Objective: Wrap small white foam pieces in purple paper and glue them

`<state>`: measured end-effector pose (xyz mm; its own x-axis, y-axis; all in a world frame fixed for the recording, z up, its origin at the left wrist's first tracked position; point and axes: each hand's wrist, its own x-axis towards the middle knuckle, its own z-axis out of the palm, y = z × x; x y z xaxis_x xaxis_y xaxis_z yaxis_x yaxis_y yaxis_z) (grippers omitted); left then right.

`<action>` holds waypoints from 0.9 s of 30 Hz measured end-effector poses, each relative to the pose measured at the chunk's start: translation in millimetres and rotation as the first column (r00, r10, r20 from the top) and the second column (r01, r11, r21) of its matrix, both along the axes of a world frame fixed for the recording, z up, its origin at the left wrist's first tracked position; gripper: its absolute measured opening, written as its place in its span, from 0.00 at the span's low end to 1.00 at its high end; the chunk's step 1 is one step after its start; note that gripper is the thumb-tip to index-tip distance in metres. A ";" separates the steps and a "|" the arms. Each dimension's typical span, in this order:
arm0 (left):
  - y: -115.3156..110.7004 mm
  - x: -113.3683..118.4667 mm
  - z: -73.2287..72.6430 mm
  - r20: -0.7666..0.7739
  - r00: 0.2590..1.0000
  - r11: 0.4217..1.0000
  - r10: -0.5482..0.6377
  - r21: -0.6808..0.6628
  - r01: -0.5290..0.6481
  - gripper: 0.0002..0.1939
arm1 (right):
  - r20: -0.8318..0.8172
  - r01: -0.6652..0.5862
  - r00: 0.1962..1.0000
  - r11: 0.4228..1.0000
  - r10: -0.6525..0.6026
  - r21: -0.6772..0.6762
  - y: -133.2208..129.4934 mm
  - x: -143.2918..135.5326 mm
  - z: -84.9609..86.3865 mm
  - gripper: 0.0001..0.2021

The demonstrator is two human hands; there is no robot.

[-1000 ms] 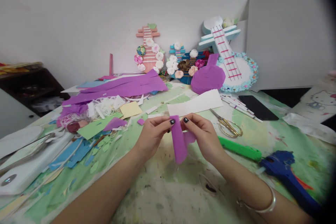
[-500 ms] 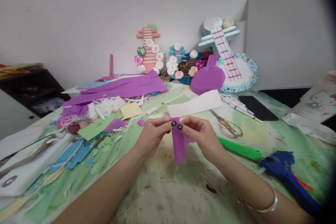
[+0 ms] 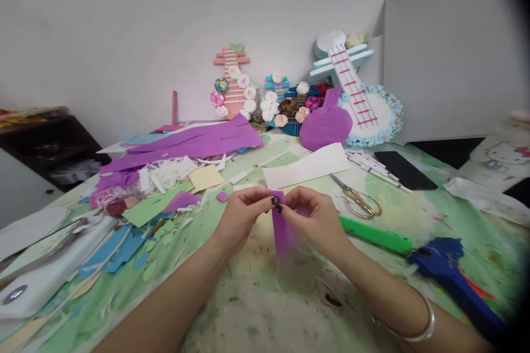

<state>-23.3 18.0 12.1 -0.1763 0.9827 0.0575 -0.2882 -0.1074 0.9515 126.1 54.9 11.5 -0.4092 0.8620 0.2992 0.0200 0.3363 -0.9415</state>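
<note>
Your grip, left hand [image 3: 240,216] and right hand [image 3: 317,218], pinches purple paper [image 3: 284,236]; the right has closed in from three o'clock, likely working its twelve-o'clock end.

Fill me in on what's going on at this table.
A person's left hand and right hand pinch the upper end of a purple strip, which hangs down over the table. A white strip lies just beyond. Scissors and a blue glue gun lie to the right, and a purple lute-shaped piece stands farther back.
</note>
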 end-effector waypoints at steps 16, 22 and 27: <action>1.8 -13.8 -2.0 -0.006 0.878 0.793 -0.480 -0.431 0.430 0.17 | -0.169 -0.009 0.986 0.998 -0.001 -0.059 16.7 10.5 8.4 0.18; -2.0 2.8 -14.5 0.003 0.790 0.727 -0.613 -0.389 0.566 0.23 | -0.312 0.175 0.933 0.983 -0.182 -0.050 37.1 22.8 4.4 0.18; -3.4 17.4 -27.5 -0.517 0.648 0.827 -0.559 -0.296 0.477 0.11 | -0.402 0.293 0.870 0.955 -0.286 -0.045 29.1 41.5 14.9 0.18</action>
